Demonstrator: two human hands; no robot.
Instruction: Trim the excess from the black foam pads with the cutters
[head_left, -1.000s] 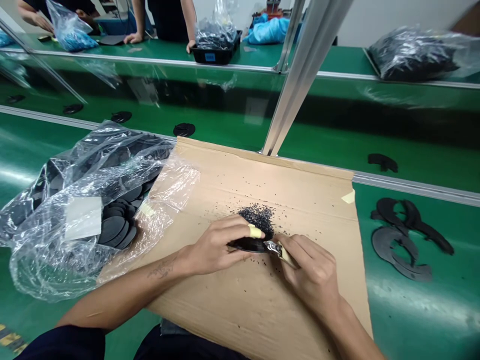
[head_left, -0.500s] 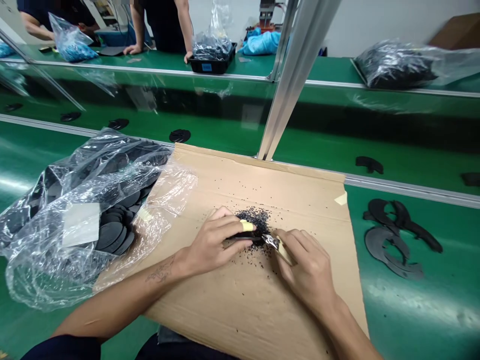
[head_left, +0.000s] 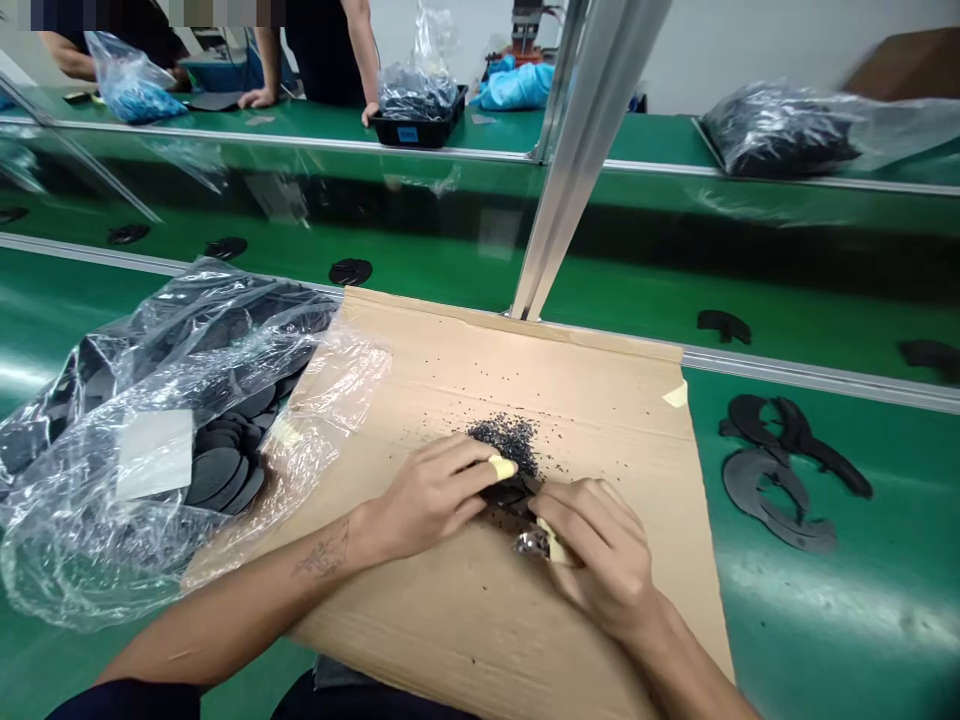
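Widest of all, the green worktop (head_left: 810, 640) runs out of frame, and here on top of it sits the cardboard sheet (head_left: 420, 640), its near edge slipping out of view at the bottom. Sprawled over the cardboard's left edge is the clear plastic bag (head_left: 187, 350), glare and folds masking many of its black discs (head_left: 214, 475). At the cardboard's far edge a metal post (head_left: 577, 150) climbs out of the top of the picture; beyond it, a co-worker (head_left: 319, 50) is cut off above the torso.

Room now! Brown surface opens between the hands and the cardboard's right edge, and more on their near side, dotted with specks. Just off that right edge lie the curved black parts (head_left: 757, 480), overlapping.

And the hands! Over the cardboard's middle, the left hand (head_left: 431, 500), one finger wrapped in yellow tape (head_left: 502, 467), pinches a black piece (head_left: 510, 492), mostly covered by fingers, its outline hard to read. The right hand (head_left: 600, 550), right of the cardboard's middle, is curled round a metal-headed hand tool (head_left: 534, 543), blurred, pointing left; its fingertips sit close by the piece, touching or not I can't tell. Smallest: black crumbs (head_left: 506, 432), heaped mid-cardboard, just beyond the piece.
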